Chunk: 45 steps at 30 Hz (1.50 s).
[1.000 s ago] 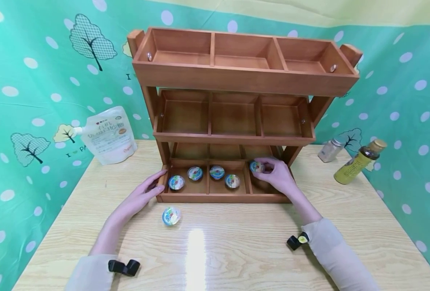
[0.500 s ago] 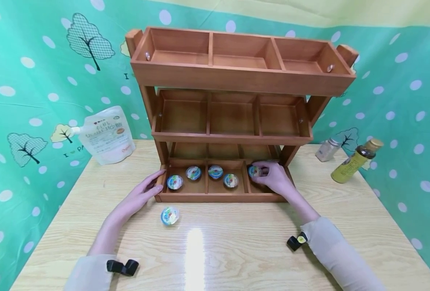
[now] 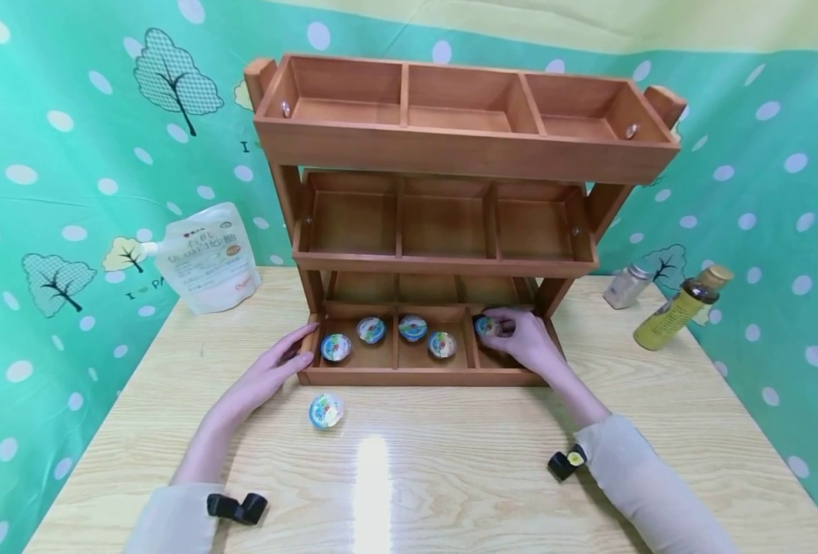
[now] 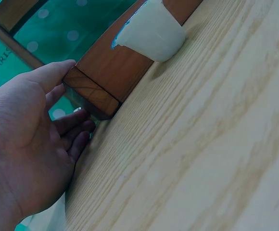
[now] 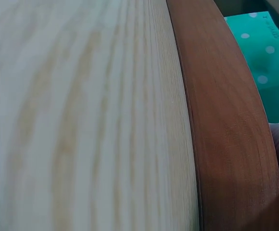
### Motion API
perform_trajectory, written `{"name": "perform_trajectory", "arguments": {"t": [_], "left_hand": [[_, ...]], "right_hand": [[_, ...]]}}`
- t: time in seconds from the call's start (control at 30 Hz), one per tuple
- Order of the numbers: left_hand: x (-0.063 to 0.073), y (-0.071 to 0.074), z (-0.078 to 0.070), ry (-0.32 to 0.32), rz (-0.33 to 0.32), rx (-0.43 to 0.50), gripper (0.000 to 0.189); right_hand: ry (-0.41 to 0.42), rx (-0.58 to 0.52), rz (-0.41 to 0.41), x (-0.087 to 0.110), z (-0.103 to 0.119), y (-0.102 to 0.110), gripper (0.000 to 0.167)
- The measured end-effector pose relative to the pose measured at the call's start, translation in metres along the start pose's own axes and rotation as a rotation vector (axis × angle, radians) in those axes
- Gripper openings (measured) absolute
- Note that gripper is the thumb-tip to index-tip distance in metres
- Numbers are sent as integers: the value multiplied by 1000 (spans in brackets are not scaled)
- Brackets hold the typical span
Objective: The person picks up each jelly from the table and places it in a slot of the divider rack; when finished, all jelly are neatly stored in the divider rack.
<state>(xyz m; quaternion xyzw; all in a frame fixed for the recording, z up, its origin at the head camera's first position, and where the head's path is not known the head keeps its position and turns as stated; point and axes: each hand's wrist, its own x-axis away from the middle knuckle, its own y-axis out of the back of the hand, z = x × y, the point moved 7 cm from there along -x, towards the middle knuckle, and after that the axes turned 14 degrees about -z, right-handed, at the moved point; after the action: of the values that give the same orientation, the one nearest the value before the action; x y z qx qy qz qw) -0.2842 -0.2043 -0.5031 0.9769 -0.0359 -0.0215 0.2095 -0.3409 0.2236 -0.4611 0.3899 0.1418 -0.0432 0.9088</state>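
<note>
My right hand [image 3: 528, 340] pinches a small jelly cup [image 3: 486, 327] with a printed foil lid, low in the right compartment of the bottom tier. Whether the cup touches the compartment floor is hidden. My left hand [image 3: 273, 365] rests against the left end of the wooden three-tier rack [image 3: 425, 377], its thumb at the front corner [image 4: 92, 94] in the left wrist view and its fingers loosely bent. Two more cups [image 3: 335, 348] sit in the bottom left compartment and two [image 3: 442, 345] in the middle one. Another cup [image 3: 326, 411] stands on the table before the rack.
The upper tier [image 3: 464, 146] and middle tier [image 3: 443, 265] overhang the bottom one. A white spouted pouch [image 3: 208, 258] leans at the back left. A shaker jar [image 3: 628, 286] and a yellow-labelled bottle [image 3: 682, 308] stand to the right on the table [image 3: 464, 477].
My right hand has lowered the jelly cup slightly toward the front of the right compartment, then stayed there. The left hand has kept its place on the rack.
</note>
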Motion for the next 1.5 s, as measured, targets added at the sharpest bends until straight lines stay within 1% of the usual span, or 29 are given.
{"name": "perform_trajectory", "arguments": {"t": [0.17, 0.3, 0.4, 0.5, 0.6, 0.7, 0.77, 0.83, 0.93, 1.0, 1.2, 1.3, 1.4, 1.5], "left_hand": [[-2, -2, -2, -9, 4, -5, 63], [-3, -3, -1, -2, 8, 6, 63], [-4, -4, 0, 4, 9, 8, 63], [-4, -4, 1, 4, 5, 0, 63], [-4, -4, 2, 4, 3, 3, 63], [-3, -3, 4, 21, 12, -1, 63], [-2, -2, 5, 31, 17, -4, 64], [-1, -1, 5, 38, 23, -9, 65], [-1, -2, 5, 30, 30, -6, 64], [-1, -2, 5, 22, 31, -5, 64], [-2, 0, 2, -8, 9, -23, 63], [-1, 2, 2, 2, 9, -22, 63], [0, 2, 1, 14, 15, -20, 63], [1, 1, 0, 7, 21, -15, 64]], "right_hand": [[-11, -13, -3, 1, -1, 4, 46], [-11, -5, -11, 0, -2, 6, 45], [-15, 2, -34, -1, -2, 9, 44], [-3, -1, -81, -2, 1, 12, 40], [30, -14, -153, -1, 11, 16, 37], [59, -51, -222, 3, 28, 16, 32], [70, -106, -248, 7, 43, 13, 32], [79, -183, -248, 11, 59, 6, 32], [99, -300, -213, 18, 84, -8, 33], [110, -353, -172, 23, 99, -18, 32], [140, -455, -53, 32, 143, -42, 31], [160, -512, -8, 34, 163, -55, 32], [202, -532, 67, 39, 182, -72, 34], [272, -501, 166, 49, 200, -88, 39]]}}
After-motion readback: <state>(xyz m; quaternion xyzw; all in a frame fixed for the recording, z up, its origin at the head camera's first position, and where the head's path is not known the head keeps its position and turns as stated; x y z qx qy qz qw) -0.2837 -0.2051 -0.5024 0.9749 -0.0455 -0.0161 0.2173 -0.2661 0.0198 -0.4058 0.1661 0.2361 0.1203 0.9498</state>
